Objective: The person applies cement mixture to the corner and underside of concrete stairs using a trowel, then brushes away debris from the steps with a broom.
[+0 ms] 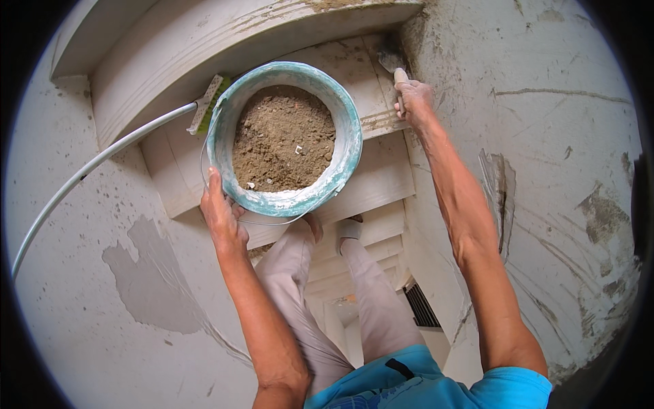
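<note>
A turquoise bucket (351, 146), its rim smeared white, stands on a stair step. Brown sandy soil or rubble (283, 136) with a few pale chips lies inside it. My left hand (225, 217) is at the bucket's near left side, fingers curled against it where the thin wire handle (271, 223) passes. To the right of the bucket, my right hand (415, 101) is closed around the pale handle of a trowel (393, 63). The trowel's blade points into the dark, dirty corner where the step meets the right wall.
A brush head (206, 105) on a long white pole (102, 157) leans left of the bucket. The curved stair step (266, 34) rises beyond it. More steps (381, 221) descend below, under my feet. Plastered walls flank both sides, with a dark vent grille (421, 305) low down.
</note>
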Tool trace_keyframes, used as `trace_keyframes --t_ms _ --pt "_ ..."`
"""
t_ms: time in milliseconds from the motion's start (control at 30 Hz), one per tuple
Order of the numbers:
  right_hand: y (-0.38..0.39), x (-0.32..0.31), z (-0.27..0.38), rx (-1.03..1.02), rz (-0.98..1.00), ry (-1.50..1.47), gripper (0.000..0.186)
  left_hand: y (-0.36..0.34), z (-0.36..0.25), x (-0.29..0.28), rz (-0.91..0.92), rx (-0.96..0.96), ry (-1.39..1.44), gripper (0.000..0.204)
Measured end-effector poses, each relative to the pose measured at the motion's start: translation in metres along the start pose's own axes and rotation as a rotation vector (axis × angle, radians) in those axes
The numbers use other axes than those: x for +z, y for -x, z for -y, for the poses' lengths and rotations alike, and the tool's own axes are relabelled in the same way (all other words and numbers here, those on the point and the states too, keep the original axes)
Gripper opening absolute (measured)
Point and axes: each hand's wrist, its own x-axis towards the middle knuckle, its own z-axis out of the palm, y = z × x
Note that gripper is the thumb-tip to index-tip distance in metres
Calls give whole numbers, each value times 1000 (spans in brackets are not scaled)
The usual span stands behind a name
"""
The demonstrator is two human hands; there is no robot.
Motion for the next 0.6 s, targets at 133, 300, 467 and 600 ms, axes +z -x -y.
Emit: trace_keyframes --t_ms 133,300,467,600 --pt "4 18 -12 -83 -80 62 22 2 -1 -1 -21 5 -1 64" --pt "-15 8 -47 -307 -239 235 37 1 -1 6 -4 -2 17 63" --pt "45 -13 -21 -312 -223 247 48 -1 -1 1 -11 -16 7 63" --pt "127 -49 13 -409 -99 292 53 -1 -3 -1 -34 -12 -32 66"
